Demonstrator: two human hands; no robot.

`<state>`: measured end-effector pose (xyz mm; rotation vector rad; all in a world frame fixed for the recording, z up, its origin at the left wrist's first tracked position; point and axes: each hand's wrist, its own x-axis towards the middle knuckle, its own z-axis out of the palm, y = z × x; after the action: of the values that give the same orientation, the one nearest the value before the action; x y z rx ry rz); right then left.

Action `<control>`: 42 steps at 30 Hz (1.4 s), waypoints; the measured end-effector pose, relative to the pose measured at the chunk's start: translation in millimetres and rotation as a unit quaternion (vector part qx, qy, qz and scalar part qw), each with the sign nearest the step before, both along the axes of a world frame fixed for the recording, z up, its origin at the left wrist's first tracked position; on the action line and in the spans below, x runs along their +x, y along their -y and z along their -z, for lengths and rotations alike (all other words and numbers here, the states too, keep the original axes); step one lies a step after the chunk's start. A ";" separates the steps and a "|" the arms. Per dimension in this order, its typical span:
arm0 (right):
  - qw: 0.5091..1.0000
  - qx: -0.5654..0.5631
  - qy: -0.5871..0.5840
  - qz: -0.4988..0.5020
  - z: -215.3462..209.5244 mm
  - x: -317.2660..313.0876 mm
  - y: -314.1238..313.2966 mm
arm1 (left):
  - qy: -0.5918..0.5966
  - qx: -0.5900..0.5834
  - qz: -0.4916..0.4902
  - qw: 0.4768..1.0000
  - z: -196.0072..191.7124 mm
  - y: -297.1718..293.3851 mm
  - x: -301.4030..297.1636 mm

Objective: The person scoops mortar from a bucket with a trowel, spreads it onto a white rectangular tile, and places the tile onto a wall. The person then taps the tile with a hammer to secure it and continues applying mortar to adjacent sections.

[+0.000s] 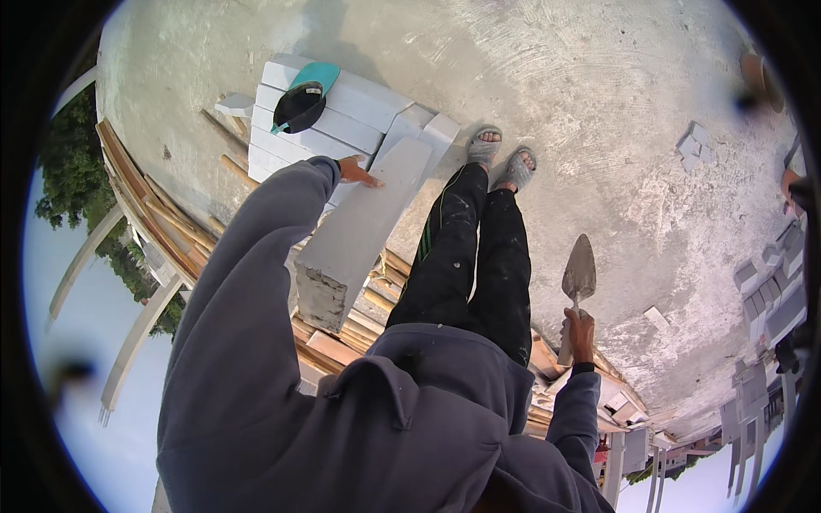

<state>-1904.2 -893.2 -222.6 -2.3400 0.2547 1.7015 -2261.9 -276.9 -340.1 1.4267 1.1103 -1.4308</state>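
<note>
A person on a concrete slab laid one hand on a long white block and held a trowel in the other.

The left hand (355, 172) rested on the upper end of the long white block (359, 227), fingers stretched out flat on its face, gripping nothing. That block leaned tilted off a stack of white blocks (342, 115), its rough lower end over a pile of wooden planks (171, 222) at the slab's edge. A black and teal cap (304, 101) lay on top of the stack. The right hand (581, 333) was closed around the handle of a trowel (578, 278), blade pointing away from the body, just beside the dark trousers (479, 256). The feet wore grey sandals (500, 158) on the concrete floor (616, 111). More blocks (765, 299) lay well apart on the right.
</note>
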 end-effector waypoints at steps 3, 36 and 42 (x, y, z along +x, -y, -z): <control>0.999 -0.018 0.009 -0.039 16.8 -3.5 -19.7 | -0.016 0.072 -0.016 0.997 46.7 14.7 -7.2; 0.994 0.030 0.071 -0.076 -25.7 62.4 0.4 | -0.096 0.115 0.206 0.967 -66.7 33.6 146.2; 0.984 -0.022 0.156 -0.078 -66.1 95.1 28.0 | -0.038 0.156 0.206 0.965 -146.9 36.1 186.6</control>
<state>-1809.2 -921.2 -156.4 -2.6751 0.0534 1.3705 -2075.2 -312.9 -193.1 1.9272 1.1717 -1.6589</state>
